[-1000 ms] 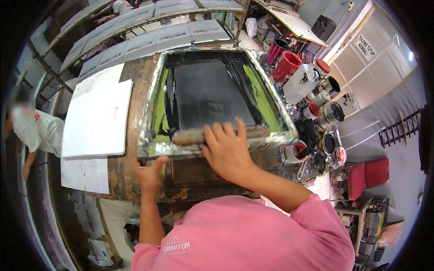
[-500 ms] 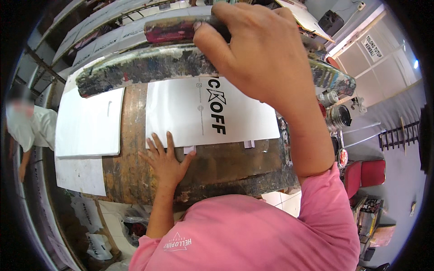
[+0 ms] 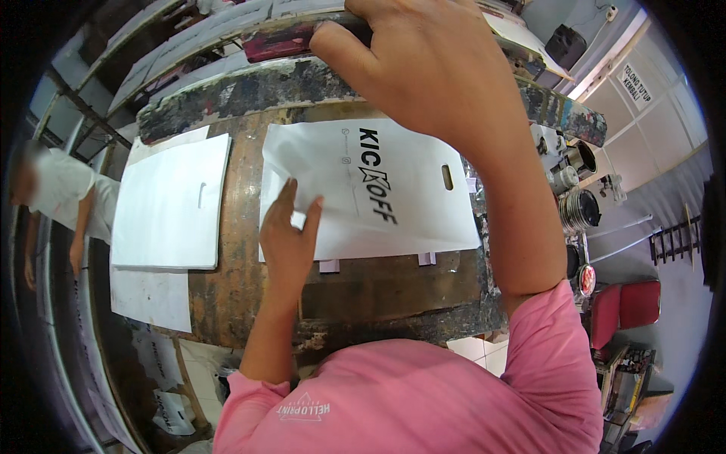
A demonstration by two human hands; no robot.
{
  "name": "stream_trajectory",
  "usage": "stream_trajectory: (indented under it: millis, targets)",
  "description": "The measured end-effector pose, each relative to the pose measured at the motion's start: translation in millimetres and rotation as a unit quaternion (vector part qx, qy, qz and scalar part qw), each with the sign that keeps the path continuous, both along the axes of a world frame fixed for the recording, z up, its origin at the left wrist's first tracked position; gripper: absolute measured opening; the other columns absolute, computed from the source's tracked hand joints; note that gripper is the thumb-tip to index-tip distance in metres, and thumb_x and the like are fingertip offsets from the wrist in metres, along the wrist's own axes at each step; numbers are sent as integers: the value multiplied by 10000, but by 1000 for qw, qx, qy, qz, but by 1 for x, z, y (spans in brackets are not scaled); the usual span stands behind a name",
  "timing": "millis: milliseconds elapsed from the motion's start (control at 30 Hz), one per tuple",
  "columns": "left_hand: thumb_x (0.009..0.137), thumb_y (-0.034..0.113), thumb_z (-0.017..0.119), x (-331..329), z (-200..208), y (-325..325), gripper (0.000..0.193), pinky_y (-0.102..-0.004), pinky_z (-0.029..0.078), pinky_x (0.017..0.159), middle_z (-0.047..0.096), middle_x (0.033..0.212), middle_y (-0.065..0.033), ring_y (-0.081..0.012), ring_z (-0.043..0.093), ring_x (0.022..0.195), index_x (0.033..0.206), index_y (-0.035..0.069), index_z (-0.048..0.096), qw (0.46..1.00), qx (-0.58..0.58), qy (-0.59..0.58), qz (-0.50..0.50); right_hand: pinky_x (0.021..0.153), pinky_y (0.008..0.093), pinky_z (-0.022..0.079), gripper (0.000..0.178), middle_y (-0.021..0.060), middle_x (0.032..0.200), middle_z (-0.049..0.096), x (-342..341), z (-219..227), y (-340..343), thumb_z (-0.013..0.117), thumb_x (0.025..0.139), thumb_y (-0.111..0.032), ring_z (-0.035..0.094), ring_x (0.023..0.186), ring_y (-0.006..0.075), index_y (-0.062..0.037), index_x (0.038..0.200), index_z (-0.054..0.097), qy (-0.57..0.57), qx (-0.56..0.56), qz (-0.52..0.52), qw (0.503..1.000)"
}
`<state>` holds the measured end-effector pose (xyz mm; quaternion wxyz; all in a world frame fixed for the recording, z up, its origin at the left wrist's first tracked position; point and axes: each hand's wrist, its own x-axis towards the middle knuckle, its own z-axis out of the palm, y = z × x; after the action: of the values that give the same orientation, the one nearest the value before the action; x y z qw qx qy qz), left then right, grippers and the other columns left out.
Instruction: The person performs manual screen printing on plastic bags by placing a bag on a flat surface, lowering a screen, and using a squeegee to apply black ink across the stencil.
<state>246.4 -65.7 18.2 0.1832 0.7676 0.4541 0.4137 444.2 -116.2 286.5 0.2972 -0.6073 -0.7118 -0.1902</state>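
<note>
My right hand is closed round a paint-stained squeegee at the top, its fingertips partly out of view. Just below lies the ink-crusted bar of a raised screen frame, its middle covered by my right hand and forearm. A white plastic bag with bold black print and a die-cut handle hole lies on the worn wooden board. My left hand is on the bag's left part, thumb and fingers apart; the bag bulges and creases there.
Left of the bag lies a stack of white bags on a white sheet. Ink cans stand to the right, near a red chair. A person in a white shirt stands at far left. Behind are racks with printed bags.
My left hand has moved up and right from the bag's lower left corner, creasing the bag. The screen frame and squeegee have risen in view, uncovering more of the print and the handle hole.
</note>
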Motion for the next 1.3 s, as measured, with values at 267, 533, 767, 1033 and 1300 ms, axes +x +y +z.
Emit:
stream_trajectory:
  millis: [267, 533, 767, 1033, 1300]
  targets:
    - [998, 49, 685, -67, -8, -1, 489, -337, 578, 875, 756, 1354, -200, -174, 720, 1035, 1483, -10, 671, 960, -170, -179, 134, 844, 535, 483, 458, 213, 859, 727, 12, -30, 23, 597, 979, -441, 704, 850, 425, -5, 903, 715, -52, 61, -31, 996]
    - [912, 48, 676, -261, -29, 44, 536, -286, 524, 717, 816, 1159, -139, -103, 616, 763, 1446, 19, 714, 966, -65, -76, 239, 925, 503, 469, 409, 205, 947, 742, 6, -30, 21, 605, 998, -387, 686, 913, 418, 3, 1028, 725, -43, 51, -29, 997]
    - [933, 172, 750, -399, -24, 119, 595, -451, 501, 1132, 665, 1427, -315, -369, 667, 1302, 1500, 22, 649, 917, 21, 200, 345, 951, 496, 438, 449, 235, 958, 728, -5, -37, 12, 578, 991, -394, 666, 916, 406, 27, 1066, 715, -15, 27, -65, 997]
    - [797, 188, 1000, -164, 61, 10, 1302, -306, 591, 852, 705, 1220, -105, -179, 697, 993, 1764, 85, 134, 947, -150, -247, -139, 967, 506, 436, 673, 221, 1007, 682, -20, -67, -19, 666, 973, -363, 636, 983, 370, 6, 1525, 551, -30, -18, -70, 997]
    - [601, 315, 1074, -120, -14, -62, 926, -394, 536, 1054, 793, 1246, -119, -256, 730, 1169, 1395, 35, 688, 948, -297, -116, -19, 894, 524, 496, 338, 164, 1081, 680, -14, -212, -89, 740, 982, -383, 647, 1059, 367, -97, 1162, 743, -1, -261, 54, 964]
